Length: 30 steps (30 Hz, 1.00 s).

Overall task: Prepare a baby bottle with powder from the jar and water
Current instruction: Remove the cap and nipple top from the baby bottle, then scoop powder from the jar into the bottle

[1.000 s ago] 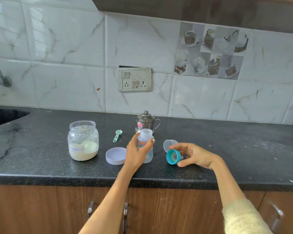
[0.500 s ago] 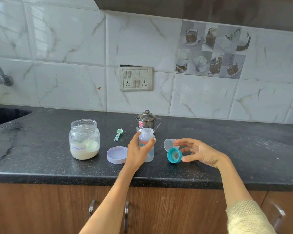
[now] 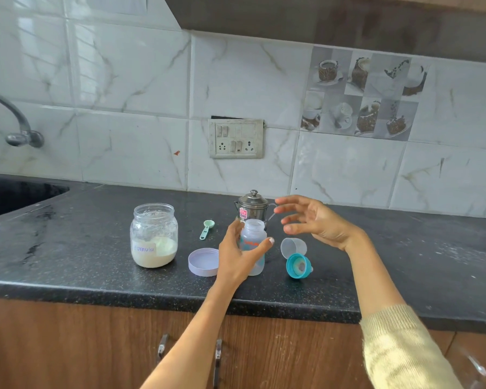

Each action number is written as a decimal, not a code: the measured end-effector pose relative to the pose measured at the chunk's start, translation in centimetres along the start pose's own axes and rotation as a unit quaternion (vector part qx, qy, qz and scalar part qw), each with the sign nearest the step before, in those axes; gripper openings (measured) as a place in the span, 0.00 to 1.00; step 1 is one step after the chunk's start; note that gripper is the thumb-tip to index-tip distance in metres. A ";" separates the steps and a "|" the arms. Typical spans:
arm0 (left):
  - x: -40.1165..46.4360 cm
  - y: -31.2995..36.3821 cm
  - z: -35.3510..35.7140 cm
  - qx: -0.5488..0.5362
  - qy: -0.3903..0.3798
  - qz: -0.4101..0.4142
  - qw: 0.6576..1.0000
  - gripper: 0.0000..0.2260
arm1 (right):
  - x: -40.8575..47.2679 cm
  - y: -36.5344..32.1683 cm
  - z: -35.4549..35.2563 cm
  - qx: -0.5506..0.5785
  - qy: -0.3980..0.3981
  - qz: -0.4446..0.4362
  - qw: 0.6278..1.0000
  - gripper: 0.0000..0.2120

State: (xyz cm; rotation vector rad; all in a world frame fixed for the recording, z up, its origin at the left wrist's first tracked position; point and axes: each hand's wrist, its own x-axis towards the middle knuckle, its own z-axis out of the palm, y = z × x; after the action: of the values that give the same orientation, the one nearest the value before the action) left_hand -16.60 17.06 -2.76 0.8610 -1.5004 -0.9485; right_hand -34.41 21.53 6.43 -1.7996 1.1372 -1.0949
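Your baby bottle (image 3: pixel 253 245) stands upright and uncapped on the black table (image 3: pixel 96 226), near the front edge and roughly in the middle of the view. Your left hand (image 3: pixel 236 255) grips it from the left, thumb across the front and the other fingers (image 3: pixel 233 231) curled round the back of its body. Its teal screw ring with the nipple (image 3: pixel 298 265) lies tipped on its side just to the right of the bottle, and the clear dome cap (image 3: pixel 292 247) lies on its side right behind that, the two touching or nearly so.

Your right hand (image 3: pixel 313 223) hangs in the air above the cap and ring, holding nothing, its fingers spread and loosely extended toward the left. They point at the small lidded steel pot (image 3: pixel 252 206) that stands just behind the bottle; whether a fingertip touches the pot's handle cannot be told.

To the left of the bottle the lilac jar lid (image 3: pixel 203 261) lies flat with its hollow side up, just beside your left wrist. Further left stands the open glass jar (image 3: pixel 153 235), about a third full of pale powder and labelled by hand. The green measuring scoop (image 3: pixel 206 229) lies on the table between the jar and the steel pot, apart from both.
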 end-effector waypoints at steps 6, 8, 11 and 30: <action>-1.4 0.7 -0.6 -0.038 0.124 0.123 0.984 0.31 | 3.4 -2.7 3.8 -0.020 0.022 -0.030 0.999 0.15; -1.9 1.3 -1.6 -0.036 0.185 0.164 0.968 0.30 | 5.0 -3.2 5.4 -0.033 0.051 -0.034 0.998 0.11; -2.1 1.7 -3.8 -0.006 0.273 0.202 0.941 0.28 | 7.7 -4.1 7.9 -0.072 0.084 -0.032 0.993 0.09; 0.2 -1.8 -14.1 0.112 0.232 -0.022 0.966 0.66 | 17.9 3.9 16.9 -0.278 0.231 0.266 0.894 0.14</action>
State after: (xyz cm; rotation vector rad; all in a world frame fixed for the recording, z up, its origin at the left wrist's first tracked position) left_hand -2.61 14.57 -3.36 1.1917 -1.1942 -0.5594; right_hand -15.69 5.82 1.60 -1.4737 2.2618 -0.9273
